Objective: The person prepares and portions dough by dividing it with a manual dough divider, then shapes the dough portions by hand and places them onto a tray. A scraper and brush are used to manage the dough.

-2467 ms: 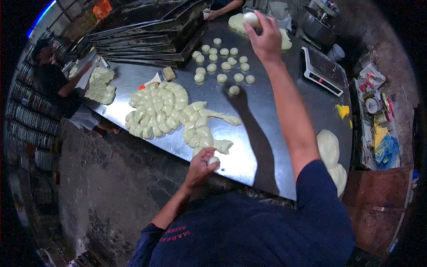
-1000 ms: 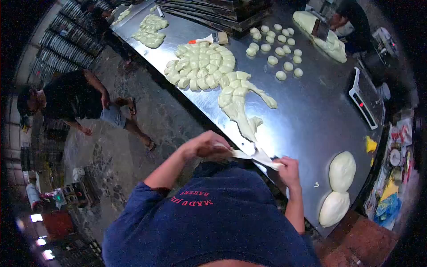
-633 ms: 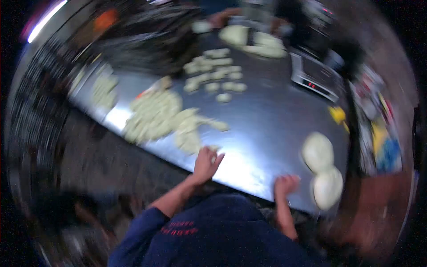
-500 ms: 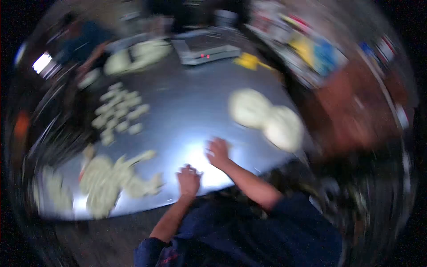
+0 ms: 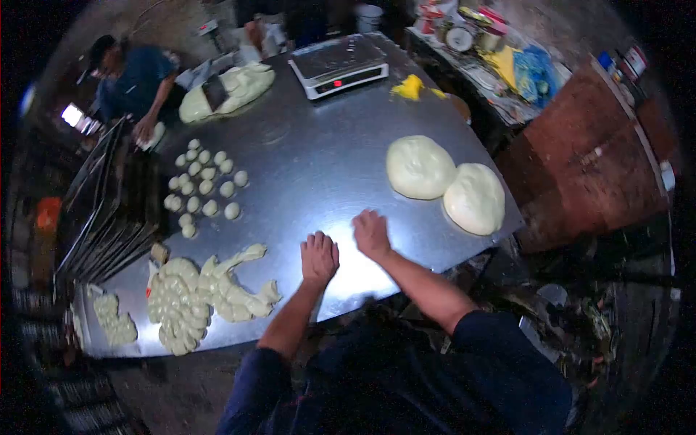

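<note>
My left hand (image 5: 320, 257) is cupped palm-down on the metal table near its front edge, fingers bent and close together. Just to its right and slightly farther forward, my right hand (image 5: 371, 233) is curled against the tabletop, a little blurred. Whatever lies beneath either palm is hidden. Two large smooth dough rounds, a nearer one (image 5: 474, 199) and a farther one (image 5: 420, 167), touch each other to the right of my hands. Over to the left are several small dough balls (image 5: 206, 186). Closer to the front left lies a lumpy dough heap (image 5: 179, 301) with a torn dough piece (image 5: 239, 293) beside it.
A digital scale (image 5: 341, 65) stands at the back of the metal table (image 5: 304, 152), with a yellow lump (image 5: 408, 88) beside it. A long dough slab (image 5: 243, 89) lies back left, near a co-worker (image 5: 141, 83). Stacked trays (image 5: 109, 210) border the left side.
The view has shifted and become sharper. Both hands stay palm-down on the table; the right has turned more tightly curled, and the left fingers have drawn together.
</note>
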Tool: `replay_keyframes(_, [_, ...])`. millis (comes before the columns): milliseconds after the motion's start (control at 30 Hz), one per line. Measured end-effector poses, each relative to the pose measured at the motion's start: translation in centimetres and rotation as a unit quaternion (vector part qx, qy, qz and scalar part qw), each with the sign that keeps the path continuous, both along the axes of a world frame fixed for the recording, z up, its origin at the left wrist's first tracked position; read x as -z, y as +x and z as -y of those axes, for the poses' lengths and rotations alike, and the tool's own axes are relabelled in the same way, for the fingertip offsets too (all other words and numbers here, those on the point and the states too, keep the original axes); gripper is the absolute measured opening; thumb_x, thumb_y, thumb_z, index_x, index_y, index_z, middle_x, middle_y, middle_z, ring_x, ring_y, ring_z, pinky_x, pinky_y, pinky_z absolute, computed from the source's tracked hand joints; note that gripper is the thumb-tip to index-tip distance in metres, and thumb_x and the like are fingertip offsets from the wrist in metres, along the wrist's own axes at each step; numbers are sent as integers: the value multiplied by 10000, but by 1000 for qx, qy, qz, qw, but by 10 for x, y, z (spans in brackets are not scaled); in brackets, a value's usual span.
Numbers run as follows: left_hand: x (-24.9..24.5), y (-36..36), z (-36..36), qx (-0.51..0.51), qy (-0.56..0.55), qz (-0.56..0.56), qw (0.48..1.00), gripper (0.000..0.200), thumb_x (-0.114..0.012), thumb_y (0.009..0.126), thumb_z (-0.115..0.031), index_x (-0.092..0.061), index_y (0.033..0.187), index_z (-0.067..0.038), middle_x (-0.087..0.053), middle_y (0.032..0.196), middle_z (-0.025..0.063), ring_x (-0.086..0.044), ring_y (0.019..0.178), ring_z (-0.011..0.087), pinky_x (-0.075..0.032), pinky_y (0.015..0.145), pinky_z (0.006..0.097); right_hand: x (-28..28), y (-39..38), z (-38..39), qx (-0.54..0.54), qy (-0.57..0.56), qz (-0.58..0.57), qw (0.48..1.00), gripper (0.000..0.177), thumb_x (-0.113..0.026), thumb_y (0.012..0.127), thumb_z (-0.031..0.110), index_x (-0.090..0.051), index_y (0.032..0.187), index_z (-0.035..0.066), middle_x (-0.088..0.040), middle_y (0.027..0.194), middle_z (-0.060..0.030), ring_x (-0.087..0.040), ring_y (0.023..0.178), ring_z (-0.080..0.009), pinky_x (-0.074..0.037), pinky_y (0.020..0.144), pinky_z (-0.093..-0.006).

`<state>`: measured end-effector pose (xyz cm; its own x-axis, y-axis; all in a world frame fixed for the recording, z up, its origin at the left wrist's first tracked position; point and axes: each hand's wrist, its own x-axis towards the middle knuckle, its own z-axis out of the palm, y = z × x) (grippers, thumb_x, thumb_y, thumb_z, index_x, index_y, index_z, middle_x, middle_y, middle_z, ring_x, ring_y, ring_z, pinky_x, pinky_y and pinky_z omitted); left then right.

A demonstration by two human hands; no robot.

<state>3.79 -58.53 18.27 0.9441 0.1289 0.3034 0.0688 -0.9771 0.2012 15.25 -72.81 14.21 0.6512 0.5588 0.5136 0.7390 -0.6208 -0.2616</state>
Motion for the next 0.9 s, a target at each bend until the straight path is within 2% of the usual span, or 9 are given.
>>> replay_keyframes(133, [14,-70,-34,-110,-70,-84,988,157,-605,838,-201,-629,811,-49,-587,938,146,-526,942,312,-419,766,462,-11,8,71,0,57,60,997,70,-606,764,69,-556,796,30,-540,882,-226,-524,859,-412,-407,745,-549])
replay_keyframes(167, [33,-89,-25,-153,-126,-129,972,159,-612,831,-201,-633,805,-45,-592,932,146,-530,943,313,-429,765,462,-10,-12,85,-6,40,-14,999,62,-617,779,64,-563,789,36,-519,854,-219,-514,831,-400,-404,736,-534])
replay_keyframes(233, [25,-95,11,-37,-79,80,993,184,-610,828,-219,-633,814,-38,-592,915,137,-539,948,312,-447,772,447,-31,-59,67,-5,56,-104,993,83,-633,781,79,-565,814,47,-508,850,-188,-505,815,-380,-400,728,-512])
replay_keyframes(400, [4,-40,-3,28,-13,-48,998,164,-578,848,-230,-632,832,-75,-584,938,103,-517,934,286,-435,751,419,-26,-19,1,-112,53,-59,991,79,-635,770,75,-566,801,50,-538,888,-159,-524,852,-367,-409,740,-493])
replay_keyframes(567, [27,-136,-4,-17,-88,10,996,147,-669,781,-205,-612,833,-80,-564,911,95,-532,947,276,-442,816,413,-15,-37,68,-79,93,-40,992,103,-640,696,47,-575,776,50,-518,828,-155,-520,840,-353,-410,760,-499])
replay_keyframes(633, [23,-131,29,19,-59,91,994,134,-648,788,-213,-605,806,-87,-562,879,93,-528,928,272,-442,807,407,-13,-72,49,-143,69,-97,983,104,-646,701,64,-564,764,55,-515,853,-153,-520,860,-353,-405,781,-498])
replay_keyframes(700, [20,-102,30,57,-60,6,997,122,-623,775,-215,-594,756,-98,-556,842,88,-521,909,269,-441,793,408,-38,-88,8,-148,37,-97,984,94,-654,748,87,-569,760,50,-535,876,-138,-526,863,-342,-413,764,-466])
replay_keyframes(767, [41,-83,5,63,128,-61,988,110,-637,780,-178,-601,828,-86,-569,885,75,-516,978,244,-428,828,369,-35,-57,-7,-182,40,-108,977,60,-637,768,64,-583,764,38,-550,868,-143,-529,842,-347,-418,752,-457])
replay_keyframes(900, [17,-154,-7,7,-55,50,997,177,-661,806,-226,-603,839,-62,-566,935,98,-509,975,298,-450,802,387,-36,-49,36,-127,79,-81,985,38,-625,764,26,-590,777,32,-565,880,-157,-528,839,-358,-421,753,-457])
